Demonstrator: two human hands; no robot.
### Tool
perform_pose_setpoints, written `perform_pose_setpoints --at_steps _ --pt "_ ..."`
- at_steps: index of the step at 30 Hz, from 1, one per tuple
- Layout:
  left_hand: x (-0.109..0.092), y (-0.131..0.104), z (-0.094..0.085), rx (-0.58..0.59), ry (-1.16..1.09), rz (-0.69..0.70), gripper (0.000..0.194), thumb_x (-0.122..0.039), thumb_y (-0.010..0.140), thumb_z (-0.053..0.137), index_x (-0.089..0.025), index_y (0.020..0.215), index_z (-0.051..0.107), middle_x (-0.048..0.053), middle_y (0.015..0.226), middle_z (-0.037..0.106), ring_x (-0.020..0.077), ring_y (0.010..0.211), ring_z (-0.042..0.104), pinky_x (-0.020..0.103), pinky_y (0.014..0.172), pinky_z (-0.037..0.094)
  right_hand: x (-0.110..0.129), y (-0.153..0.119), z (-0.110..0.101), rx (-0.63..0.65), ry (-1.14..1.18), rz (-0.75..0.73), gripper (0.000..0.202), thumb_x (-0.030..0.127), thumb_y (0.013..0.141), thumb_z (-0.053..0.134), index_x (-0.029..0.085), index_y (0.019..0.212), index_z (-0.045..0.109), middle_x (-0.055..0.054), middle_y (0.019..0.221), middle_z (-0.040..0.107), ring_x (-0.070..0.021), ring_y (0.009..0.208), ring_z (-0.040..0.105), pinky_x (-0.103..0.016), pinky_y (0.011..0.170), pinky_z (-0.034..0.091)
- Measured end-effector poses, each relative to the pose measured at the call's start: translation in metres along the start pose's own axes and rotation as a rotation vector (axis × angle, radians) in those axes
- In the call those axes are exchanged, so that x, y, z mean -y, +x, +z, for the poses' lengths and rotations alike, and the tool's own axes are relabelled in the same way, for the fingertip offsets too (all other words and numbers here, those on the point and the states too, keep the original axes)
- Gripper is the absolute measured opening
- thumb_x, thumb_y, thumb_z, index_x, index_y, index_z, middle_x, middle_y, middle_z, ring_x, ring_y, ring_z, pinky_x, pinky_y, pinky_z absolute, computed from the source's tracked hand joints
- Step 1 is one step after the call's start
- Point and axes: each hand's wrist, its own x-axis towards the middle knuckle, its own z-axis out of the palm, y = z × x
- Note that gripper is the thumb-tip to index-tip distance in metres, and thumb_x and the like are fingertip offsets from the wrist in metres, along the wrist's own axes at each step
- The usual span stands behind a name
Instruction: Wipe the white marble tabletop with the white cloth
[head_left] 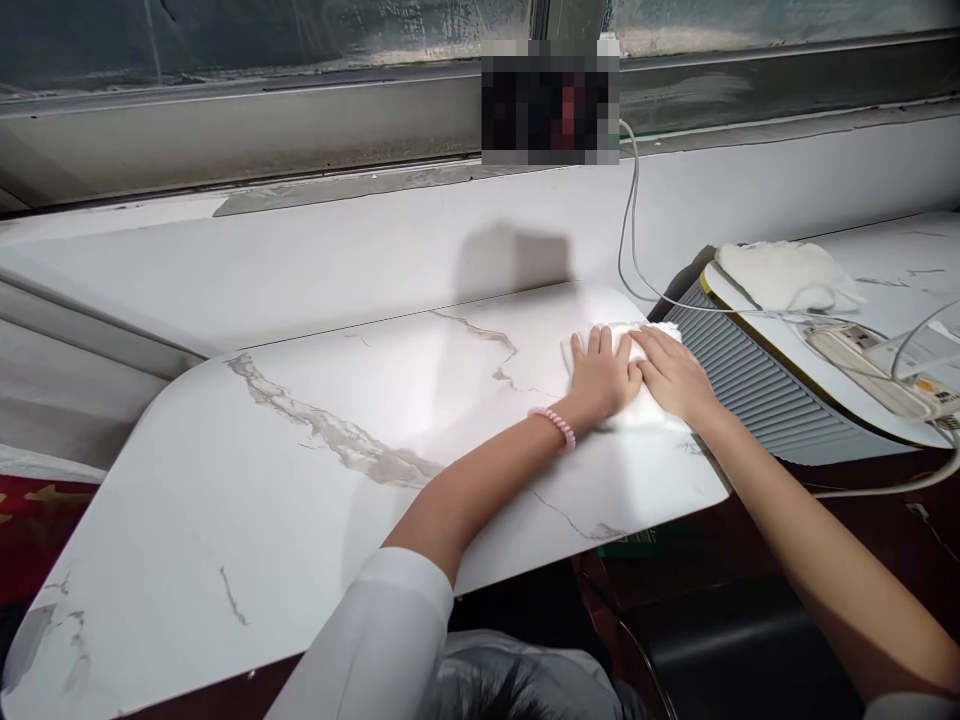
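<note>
A white cloth point(646, 410) lies on the right end of the marble-patterned white table point(285, 540). Flat on the cloth rests my left hand point(606, 378), fingers spread, with a pink beaded bracelet point(553, 427) at the wrist. My right hand point(675, 378) presses beside it with its fingers stretched out, near the table's right edge. The two hands touch or nearly touch at the thumbs. Parts of the cloth under both palms are hidden.
A second table point(780, 345) with a grey ribbed side stands close on the right. It bears another white cloth point(791, 275) and a power strip point(877, 365). White cables point(634, 210) hang there from the window ledge point(360, 195). A black seat point(750, 650) is below.
</note>
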Motion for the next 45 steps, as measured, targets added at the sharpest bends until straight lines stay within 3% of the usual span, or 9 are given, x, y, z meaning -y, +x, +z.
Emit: perform_pose_setpoints --at_steps 4,8,14,19,25,29,34,40,45 --pt "0.031 0.046 -0.005 0.043 0.002 -0.081 0.052 -0.034 0.099 0.028 -0.015 0.147 0.036 0.015 0.154 0.033 0.0288 0.145 0.024 0.053 0.118 0.014 0.000 0.062 0.013 -0.031 0.042 -0.073 0.052 0.029 0.093 0.030 0.014 0.139 0.050 -0.012 0.147 0.047 -0.0250 0.137 0.040 -0.046 0.113 0.032" --pt "0.064 0.068 -0.012 0.003 0.025 -0.148 0.052 -0.034 0.099 0.026 -0.017 0.148 0.036 0.013 0.153 0.036 0.0275 0.143 0.027 0.053 0.118 0.015 0.014 0.107 0.025 -0.043 0.074 -0.125 0.052 0.027 0.091 0.033 0.012 0.138 0.051 -0.013 0.147 0.048 -0.0251 0.137 0.041 -0.045 0.113 0.032" --pt "0.088 0.063 -0.016 -0.038 0.038 -0.158 0.052 -0.036 0.100 0.028 -0.018 0.148 0.036 0.012 0.153 0.036 0.0254 0.144 0.027 0.049 0.119 0.015 0.038 0.115 0.033 -0.023 0.022 -0.127 0.053 0.024 0.093 0.030 0.011 0.142 0.045 -0.013 0.152 0.040 -0.0241 0.141 0.035 -0.044 0.116 0.027" --pt "0.073 0.019 -0.020 0.004 0.022 -0.127 0.052 -0.035 0.100 0.029 -0.017 0.149 0.035 0.014 0.156 0.031 0.0277 0.145 0.023 0.052 0.118 0.014 0.054 0.066 0.024 0.041 -0.046 -0.099 0.053 0.024 0.096 0.027 0.008 0.145 0.041 -0.015 0.155 0.035 -0.0248 0.143 0.030 -0.045 0.117 0.026" --pt "0.039 -0.085 -0.029 0.014 0.023 -0.021 0.054 -0.035 0.100 0.031 -0.014 0.149 0.033 0.018 0.156 0.030 0.0326 0.145 0.022 0.058 0.117 0.015 0.085 -0.050 0.011 -0.052 -0.049 -0.129 0.052 0.025 0.097 0.025 0.009 0.144 0.042 -0.016 0.152 0.039 -0.0252 0.143 0.030 -0.048 0.116 0.027" --pt "0.027 -0.151 -0.037 0.037 0.021 0.083 0.055 -0.036 0.100 0.031 -0.012 0.149 0.031 0.021 0.155 0.029 0.0358 0.145 0.020 0.061 0.115 0.016 0.113 -0.120 0.001 -0.109 -0.038 -0.129 0.055 0.024 0.097 0.028 0.013 0.151 0.028 -0.016 0.154 0.035 -0.0247 0.145 0.025 -0.049 0.115 0.029" --pt "0.031 -0.191 -0.048 0.096 -0.030 0.125 0.058 -0.037 0.100 0.030 -0.010 0.152 0.025 0.023 0.157 0.021 0.0366 0.147 0.010 0.062 0.115 0.013 0.140 -0.150 -0.003 -0.094 -0.041 -0.126 0.058 0.022 0.096 0.031 0.016 0.153 0.022 -0.015 0.155 0.033 -0.0244 0.146 0.023 -0.050 0.115 0.030" --pt "0.068 -0.158 -0.064 0.313 -0.227 -0.046 0.058 -0.036 0.097 0.034 -0.021 0.152 0.024 0.012 0.161 0.016 0.0278 0.149 0.008 0.057 0.118 0.010 0.152 -0.104 0.008 -0.047 -0.044 -0.146 0.053 0.023 0.096 0.029 0.006 0.145 0.039 -0.019 0.152 0.038 -0.0277 0.144 0.028 -0.050 0.115 0.028" --pt "0.118 -0.099 -0.065 0.202 -0.202 -0.255 0.056 -0.030 0.096 0.031 -0.020 0.151 0.028 0.006 0.160 0.025 0.0210 0.148 0.014 0.049 0.121 0.009 0.160 -0.013 0.024 0.018 0.027 -0.223 0.054 0.024 0.093 0.030 0.008 0.142 0.045 -0.016 0.150 0.043 -0.0275 0.141 0.033 -0.047 0.114 0.027"
